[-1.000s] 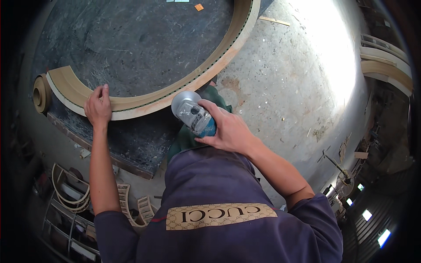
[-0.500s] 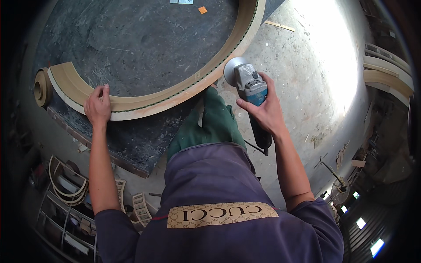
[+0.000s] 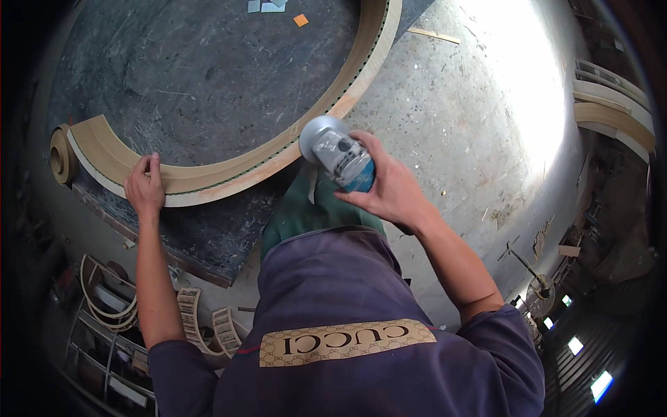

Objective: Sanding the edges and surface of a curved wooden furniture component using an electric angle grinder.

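Note:
A large curved wooden moulding (image 3: 236, 178) lies on a dark, scuffed tabletop (image 3: 215, 90), with a dark dashed line running along its top edge and a rounded scroll (image 3: 64, 154) at its left end. Near that end, my left hand (image 3: 145, 186) wraps round the rim, fingers over the inner side. My right hand (image 3: 392, 186) grasps a grey and blue angle grinder (image 3: 340, 154). The grinder's round disc (image 3: 318, 132) overlaps the moulding's near outer edge in the picture; whether it touches the wood I cannot tell. The hand hides the grinder's rear.
Paper scraps (image 3: 267, 5) and an orange square (image 3: 301, 21) lie on the far tabletop. A thin wooden strip (image 3: 434, 35) rests on the concrete floor. More curved pieces (image 3: 604, 115) stand at right; a rack of curved frames (image 3: 108, 299) is at lower left.
My right hand has brought the grinder left and slightly nearer, from beside the moulding to over its outer edge. The left hand keeps its hold on the rim while the view shifts slightly.

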### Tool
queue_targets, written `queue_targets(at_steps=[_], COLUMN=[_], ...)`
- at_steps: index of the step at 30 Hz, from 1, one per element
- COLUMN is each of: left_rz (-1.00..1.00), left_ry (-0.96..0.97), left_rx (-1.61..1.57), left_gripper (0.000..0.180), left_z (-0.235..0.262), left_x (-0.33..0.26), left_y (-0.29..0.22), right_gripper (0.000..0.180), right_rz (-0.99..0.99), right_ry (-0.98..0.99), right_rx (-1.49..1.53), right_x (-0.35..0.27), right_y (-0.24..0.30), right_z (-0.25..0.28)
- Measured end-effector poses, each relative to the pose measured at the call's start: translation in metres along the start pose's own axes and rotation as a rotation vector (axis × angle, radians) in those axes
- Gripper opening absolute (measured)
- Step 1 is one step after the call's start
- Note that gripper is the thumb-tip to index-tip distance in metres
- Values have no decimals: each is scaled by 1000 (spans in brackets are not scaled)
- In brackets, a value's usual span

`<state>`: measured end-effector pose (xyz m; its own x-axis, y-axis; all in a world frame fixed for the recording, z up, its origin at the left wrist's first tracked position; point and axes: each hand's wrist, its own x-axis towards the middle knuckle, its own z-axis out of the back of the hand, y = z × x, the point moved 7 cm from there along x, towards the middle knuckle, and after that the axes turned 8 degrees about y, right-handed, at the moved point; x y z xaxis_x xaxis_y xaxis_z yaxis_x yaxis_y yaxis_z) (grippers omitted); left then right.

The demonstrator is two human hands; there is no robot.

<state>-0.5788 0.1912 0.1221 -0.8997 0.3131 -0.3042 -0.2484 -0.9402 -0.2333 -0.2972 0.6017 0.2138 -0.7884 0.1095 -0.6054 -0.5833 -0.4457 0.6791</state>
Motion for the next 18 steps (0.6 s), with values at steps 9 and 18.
queue_targets(at_steps=[9, 18], left_rz=[37, -65], left_ry=[31, 14], left_rx=[-7, 41], left_gripper=[44, 43], left_z=[0, 0], left_x=[1, -2], left_y=[2, -3], right_gripper=[100, 101], right_rz=[-71, -51], right_ry=[-129, -372], right_rx=[48, 144], right_x=[20, 9], right_y=[-38, -73], right_z=[79, 108])
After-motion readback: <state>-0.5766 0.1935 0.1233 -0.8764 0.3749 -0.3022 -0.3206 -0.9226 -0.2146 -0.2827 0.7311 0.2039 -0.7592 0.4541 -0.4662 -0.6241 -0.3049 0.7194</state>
